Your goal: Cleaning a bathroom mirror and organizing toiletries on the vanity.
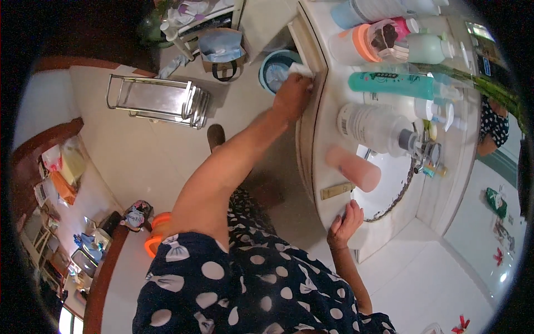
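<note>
My left hand [293, 97] is stretched far forward along the counter's front edge, its fingers closed on a folded white tissue or cloth [301, 69]. Just left of that hand, on the floor, stands a round blue bucket [263, 71] with something pale inside. At the near rim of the white sink [384, 203], my right hand [346, 224] rests with its fingers apart and nothing visible in them. A flat beige-gold tube [337, 190] lies on the counter beside it. Farther along, a pink cup [354, 168] partly covers the basin.
Several bottles crowd the counter, including a clear pump bottle [370, 129] and a green bottle [391, 84]. A metal faucet [428, 154] is behind the basin. On the floor are a metal-framed rack [158, 101] and a paper bag [222, 53]. An orange object [157, 236] is near my left elbow.
</note>
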### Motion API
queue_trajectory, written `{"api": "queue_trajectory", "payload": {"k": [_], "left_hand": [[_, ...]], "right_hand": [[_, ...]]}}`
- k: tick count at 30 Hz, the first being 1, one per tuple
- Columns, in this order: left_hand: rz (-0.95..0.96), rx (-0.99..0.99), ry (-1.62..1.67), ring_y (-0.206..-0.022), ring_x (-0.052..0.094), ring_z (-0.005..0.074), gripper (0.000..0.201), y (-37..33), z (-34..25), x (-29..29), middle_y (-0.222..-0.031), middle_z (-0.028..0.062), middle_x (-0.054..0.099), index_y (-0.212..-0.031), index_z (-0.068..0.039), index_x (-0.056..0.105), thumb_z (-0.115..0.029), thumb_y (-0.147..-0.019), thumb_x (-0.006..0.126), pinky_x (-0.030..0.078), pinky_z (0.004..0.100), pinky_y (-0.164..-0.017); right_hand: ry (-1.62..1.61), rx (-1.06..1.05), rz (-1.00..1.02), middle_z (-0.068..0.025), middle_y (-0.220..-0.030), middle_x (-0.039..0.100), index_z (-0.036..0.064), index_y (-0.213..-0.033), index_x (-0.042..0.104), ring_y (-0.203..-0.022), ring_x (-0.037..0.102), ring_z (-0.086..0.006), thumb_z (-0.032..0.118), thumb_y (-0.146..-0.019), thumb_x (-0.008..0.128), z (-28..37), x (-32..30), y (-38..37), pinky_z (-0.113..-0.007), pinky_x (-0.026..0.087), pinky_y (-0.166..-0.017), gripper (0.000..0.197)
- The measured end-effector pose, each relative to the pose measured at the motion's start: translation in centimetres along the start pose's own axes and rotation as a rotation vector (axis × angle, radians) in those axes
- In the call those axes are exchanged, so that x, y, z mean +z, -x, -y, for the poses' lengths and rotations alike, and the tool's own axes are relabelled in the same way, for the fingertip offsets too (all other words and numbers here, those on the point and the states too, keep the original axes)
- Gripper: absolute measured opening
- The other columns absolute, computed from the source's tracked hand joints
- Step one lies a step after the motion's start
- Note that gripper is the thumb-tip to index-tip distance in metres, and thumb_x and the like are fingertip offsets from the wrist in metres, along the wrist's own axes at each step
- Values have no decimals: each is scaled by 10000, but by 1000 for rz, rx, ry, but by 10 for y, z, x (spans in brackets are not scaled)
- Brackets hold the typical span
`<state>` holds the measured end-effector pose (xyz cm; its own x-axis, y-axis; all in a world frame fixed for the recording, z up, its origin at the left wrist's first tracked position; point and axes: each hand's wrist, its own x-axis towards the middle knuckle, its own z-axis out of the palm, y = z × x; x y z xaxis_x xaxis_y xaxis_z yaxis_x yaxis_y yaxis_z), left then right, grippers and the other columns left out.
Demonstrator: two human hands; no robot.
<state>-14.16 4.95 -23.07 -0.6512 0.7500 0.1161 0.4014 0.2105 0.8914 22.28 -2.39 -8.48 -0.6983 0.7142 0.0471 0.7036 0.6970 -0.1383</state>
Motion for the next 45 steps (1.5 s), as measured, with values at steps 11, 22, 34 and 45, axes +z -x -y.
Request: {"api": "queue_trajectory", "payload": {"k": [11, 22, 34, 45], "left_hand": [[277, -195, 103, -1035, 538, 418, 359, 138, -15, -9, -1151, 225, 518, -1168, -12, 562, -16, -809, 566, 464, 458, -889], [211, -38, 17, -962, 583, 410, 283, -48, 14, -12, -1034, 225, 593, -1034, -46, 639, -12, -758, 586, 479, 467, -836], [-51, -146, 380, -1023, 554, 387, 371, 117, -64, -27, -1089, 195, 558, -1098, -11, 571, 67, -736, 591, 460, 425, -878], [-66, 31, 314, -1116, 543, 355, 367, -16, 26, 5, -1144, 170, 593, -1115, -63, 602, -42, -755, 667, 441, 412, -952]], "right_hand": [[34, -25, 13, -255, -1273, 495, -56, -1208, 482, -1201, 445, -411, 259, -922, 427, 1, 2, 3, -548, 250, -1069, 429], [-11, -49, -15, -260, -1280, 494, -62, -1216, 483, -1196, 447, -425, 242, -919, 431, 4, -1, 0, -554, 247, -1073, 428], [14, -23, -10, -253, -1278, 492, -54, -1215, 473, -1187, 446, -418, 245, -914, 435, 4, 1, 2, -551, 251, -1072, 425], [-10, -31, 10, -263, -1271, 489, -58, -1215, 471, -1185, 446, -418, 332, -971, 375, 5, -1, -4, -544, 234, -1078, 470]]}}
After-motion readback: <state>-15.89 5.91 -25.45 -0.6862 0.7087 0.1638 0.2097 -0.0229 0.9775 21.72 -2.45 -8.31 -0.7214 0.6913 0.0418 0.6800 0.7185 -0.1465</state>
